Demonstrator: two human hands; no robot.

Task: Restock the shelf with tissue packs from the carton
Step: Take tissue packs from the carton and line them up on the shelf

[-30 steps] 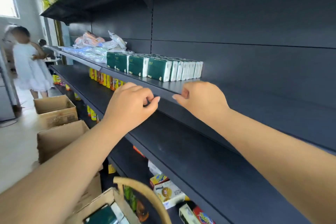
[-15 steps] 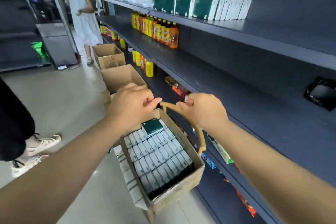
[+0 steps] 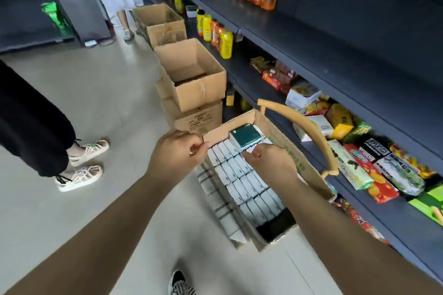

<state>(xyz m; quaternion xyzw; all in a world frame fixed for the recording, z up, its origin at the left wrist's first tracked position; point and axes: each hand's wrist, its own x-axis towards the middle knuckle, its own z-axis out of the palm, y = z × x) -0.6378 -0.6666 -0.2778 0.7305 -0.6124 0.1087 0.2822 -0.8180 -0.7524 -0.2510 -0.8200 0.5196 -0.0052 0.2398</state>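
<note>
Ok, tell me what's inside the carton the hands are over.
The carton holds rows of upright tissue packs, one green pack lying flat on top. The near corner looks empty; any lower layers are hidden.

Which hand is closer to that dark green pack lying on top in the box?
The right hand: it sits just below the green pack, fingertips almost at its edge. The left hand is further off, over the carton's left wall.

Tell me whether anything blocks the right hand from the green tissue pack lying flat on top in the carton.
Nothing visible does. The right hand is just short of the green tissue pack, which lies on top of the upright packs in the open carton. The curved wooden handle arches off to the side.
</note>
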